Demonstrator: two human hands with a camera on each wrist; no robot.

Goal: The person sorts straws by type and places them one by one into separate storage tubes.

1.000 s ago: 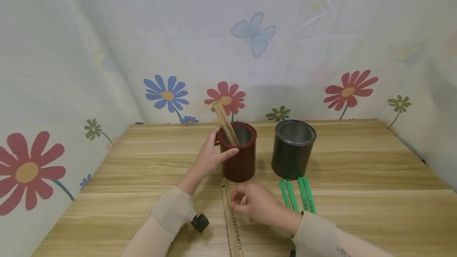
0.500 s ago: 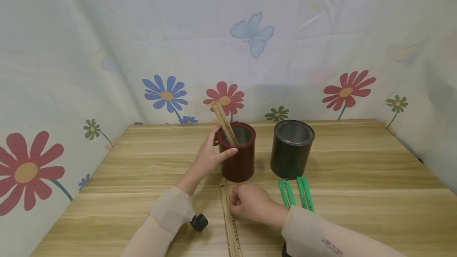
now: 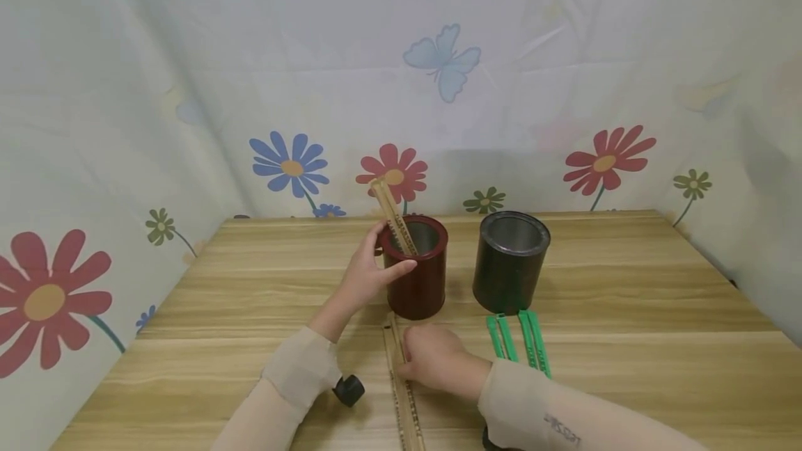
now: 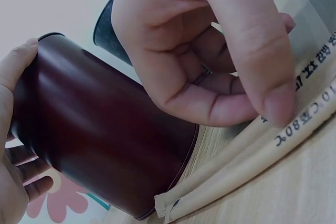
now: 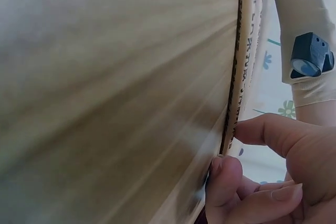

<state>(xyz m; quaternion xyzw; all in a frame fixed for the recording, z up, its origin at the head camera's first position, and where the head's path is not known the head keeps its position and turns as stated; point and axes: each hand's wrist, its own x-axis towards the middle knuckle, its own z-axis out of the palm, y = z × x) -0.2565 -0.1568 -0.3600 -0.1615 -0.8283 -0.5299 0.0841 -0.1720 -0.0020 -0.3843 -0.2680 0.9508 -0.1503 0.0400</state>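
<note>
Tan printed strips (image 3: pixel 407 423) lie on the table (image 3: pixel 269 270), near side of the dark red can (image 3: pixel 418 291), right hand (image 3: pixel 438 362) pinching them, thumb against finger, left hand (image 3: pixel 366 275) gripping the can's left side, black can (image 3: pixel 510 266) standing right

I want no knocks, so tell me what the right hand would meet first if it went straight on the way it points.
The right hand would most likely meet the beige strips lying on the table, just to its left; whether it already touches them is hard to tell.
</note>
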